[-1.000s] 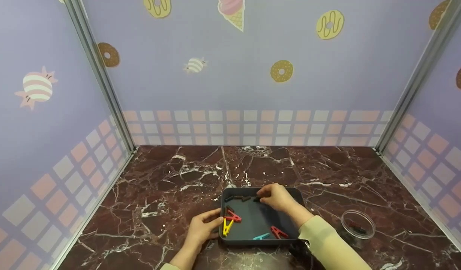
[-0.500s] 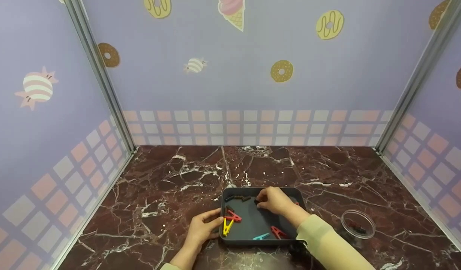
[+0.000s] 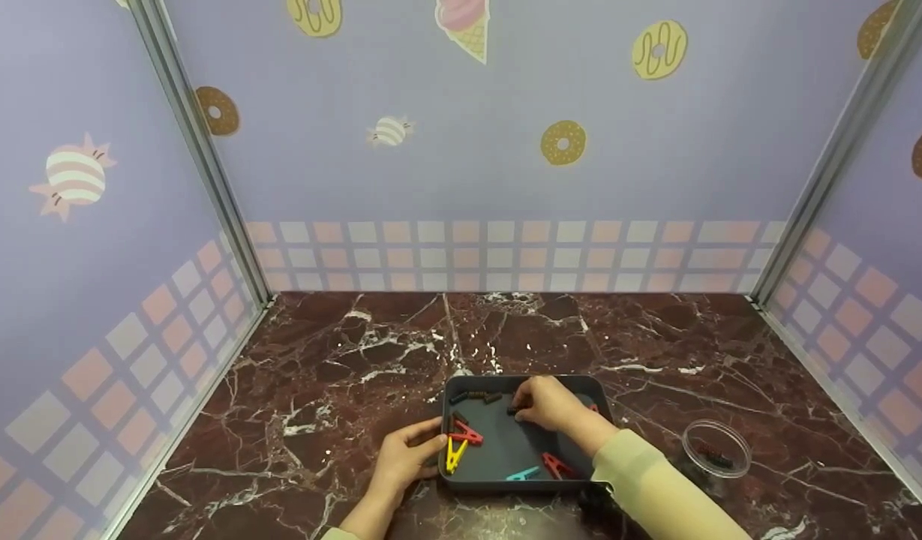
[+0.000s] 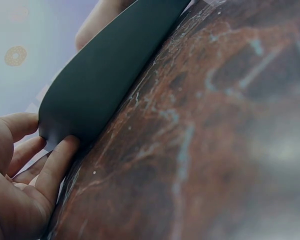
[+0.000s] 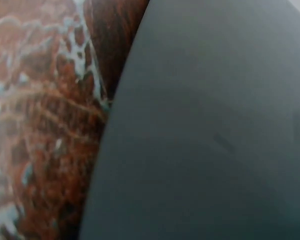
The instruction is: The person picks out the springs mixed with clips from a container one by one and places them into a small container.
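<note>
A dark grey rectangular tray (image 3: pixel 506 484) stands on the marbled table in the head view. My left hand (image 3: pixel 406 456) holds its left side, fingers against the wall at the near corner; the left wrist view shows these fingers (image 4: pixel 55 165) on the tray wall (image 4: pixel 100 75). Inside the tray, my right hand (image 3: pixel 554 403) pinches a small dark cylinder-like piece (image 3: pixel 513 410), mostly covered by the fingertips. Similar small dark pieces (image 3: pixel 493 397) lie along the far wall. At the left are a red clothespin (image 3: pixel 468 433) and a yellow clothespin (image 3: pixel 454 454). The right wrist view shows only tray wall and table.
Near the tray's front wall lie a blue clothespin (image 3: pixel 523 473) and a red clothespin (image 3: pixel 557 466). Another red bit (image 3: pixel 593 408) shows beside the right wrist. Right of the tray stands a round clear container (image 3: pixel 716 448) with small dark and reddish pieces. Patterned walls (image 3: pixel 461 259) enclose the table.
My right hand, first at the far wall of the tray, has drawn slightly nearer with the small dark piece between its fingers. My left hand has stayed on the tray.
</note>
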Tool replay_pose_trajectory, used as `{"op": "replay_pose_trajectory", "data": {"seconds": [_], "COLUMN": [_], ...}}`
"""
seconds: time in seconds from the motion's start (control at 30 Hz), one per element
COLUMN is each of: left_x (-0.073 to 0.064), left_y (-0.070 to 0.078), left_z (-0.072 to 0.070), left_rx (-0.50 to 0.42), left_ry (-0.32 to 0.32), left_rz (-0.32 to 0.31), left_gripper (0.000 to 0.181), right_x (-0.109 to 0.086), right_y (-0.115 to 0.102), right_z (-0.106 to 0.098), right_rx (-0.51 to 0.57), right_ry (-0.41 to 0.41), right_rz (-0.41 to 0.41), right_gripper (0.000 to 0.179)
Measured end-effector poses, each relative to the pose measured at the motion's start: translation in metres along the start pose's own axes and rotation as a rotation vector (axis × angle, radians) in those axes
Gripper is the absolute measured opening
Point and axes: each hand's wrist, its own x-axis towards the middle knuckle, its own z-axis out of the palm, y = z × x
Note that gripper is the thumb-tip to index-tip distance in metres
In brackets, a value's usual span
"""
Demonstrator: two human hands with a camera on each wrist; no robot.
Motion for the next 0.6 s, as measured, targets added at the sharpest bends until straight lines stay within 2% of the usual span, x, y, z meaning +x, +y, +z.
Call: {"op": "replay_pose_trajectory", "data": {"seconds": [0.23,0.6], "left_x": [0.000,0.000], "left_y": [0.000,0.001], "left_z": [0.000,0.000], "left_rx": [0.006,0.009], "left_ry": [-0.001,0.003], "left_rz": [-0.003,-0.005], "left_gripper": [0.049,0.051], "right_x": [-0.001,-0.006], "right_y": [0.003,0.004], "right_z": [-0.002,-0.011], "right_rx": [-0.014,0.071], "right_ry": [0.007,-0.032], "right_rz": [-0.038,0.018], "right_gripper": [0.007,0.005]}}
